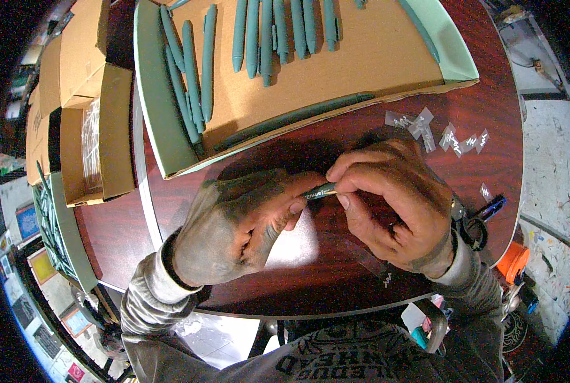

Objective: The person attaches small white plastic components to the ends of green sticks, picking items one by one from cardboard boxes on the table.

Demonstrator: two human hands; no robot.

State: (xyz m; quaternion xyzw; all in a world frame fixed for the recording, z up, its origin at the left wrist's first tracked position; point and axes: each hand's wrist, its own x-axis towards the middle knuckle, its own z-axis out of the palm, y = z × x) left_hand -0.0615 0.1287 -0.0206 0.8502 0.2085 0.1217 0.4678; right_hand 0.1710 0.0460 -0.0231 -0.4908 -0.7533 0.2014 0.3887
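My left hand [240,220] is closed round a dark green pen [317,191], its thumb and forefinger pinching the barrel. Light printing shows on the short stretch of barrel left uncovered. My right hand [396,201] pinches at the other end of the pen with thumb and forefinger. Whether a small piece of film is also between those fingertips I cannot tell. Just beyond my hands stands a shallow cardboard tray [310,105] with pale green sides. Several matching green pens [267,41] lie in it, some along its left and near edges.
Small clear film pieces [420,127] with white marks lie on the dark red wood table [170,198]. Black-handled scissors [473,231] and a blue item [491,208] are by my right wrist. An open cardboard box [115,140] and a box of pens [55,236] stand left.
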